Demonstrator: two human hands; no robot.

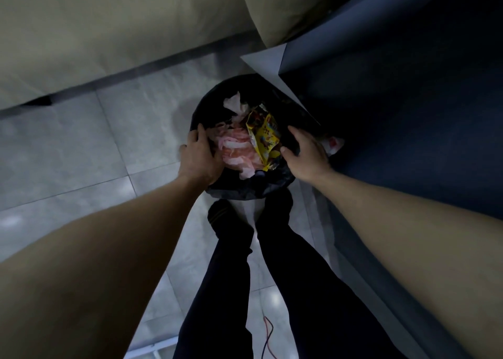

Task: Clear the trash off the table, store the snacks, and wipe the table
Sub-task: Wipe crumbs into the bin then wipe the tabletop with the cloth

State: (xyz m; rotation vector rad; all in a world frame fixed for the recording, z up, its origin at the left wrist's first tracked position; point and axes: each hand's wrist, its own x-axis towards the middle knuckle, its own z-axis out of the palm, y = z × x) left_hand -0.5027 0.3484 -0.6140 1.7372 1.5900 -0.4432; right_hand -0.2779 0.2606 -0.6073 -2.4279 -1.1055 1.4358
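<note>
A round black trash bin (246,192) with a dark liner stands on the floor in front of my feet. Inside lie crumpled pink and white plastic wrap (236,152), a white tissue (234,104) and a yellow snack wrapper (265,138). My left hand (200,157) grips the bin's left rim, thumb inside. My right hand (306,149) rests on the right rim, fingers curled over the edge. The table is out of view.
A dark blue sofa or cabinet side (394,113) rises close on the right, with a white scrap (333,145) at its foot. A beige cushioned piece (109,32) fills the top left. Grey tiled floor (95,146) spreads left. A red cable (268,334) lies near my legs.
</note>
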